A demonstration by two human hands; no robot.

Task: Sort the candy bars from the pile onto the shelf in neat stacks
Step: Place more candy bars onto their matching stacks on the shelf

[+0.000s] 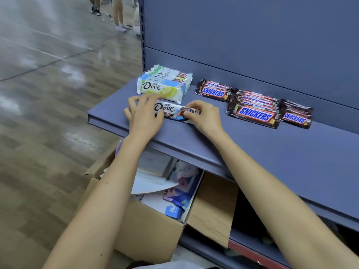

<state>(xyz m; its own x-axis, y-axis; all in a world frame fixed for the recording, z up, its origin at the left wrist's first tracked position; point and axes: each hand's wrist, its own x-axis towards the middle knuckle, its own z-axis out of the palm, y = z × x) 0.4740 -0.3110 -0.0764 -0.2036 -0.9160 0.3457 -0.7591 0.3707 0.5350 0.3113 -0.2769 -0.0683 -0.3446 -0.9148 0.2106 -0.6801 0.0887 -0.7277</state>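
Bar [171, 110] — left grip [143, 114], right grip [206, 116] (pinches)

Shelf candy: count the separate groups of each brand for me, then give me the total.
Dove: 2, the Dove row at the back and the Dove bar held by the left hand and right hand.
Snickers: 3, the left pile, middle pile and right pile.
Total: 5 groups on the shelf.

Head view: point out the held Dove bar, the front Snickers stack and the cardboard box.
Held Dove bar [166, 108]: head view, its logo.
Front Snickers stack [256, 114]: head view, top bar's lettering.
Cardboard box [151, 233]: head view, front wall.
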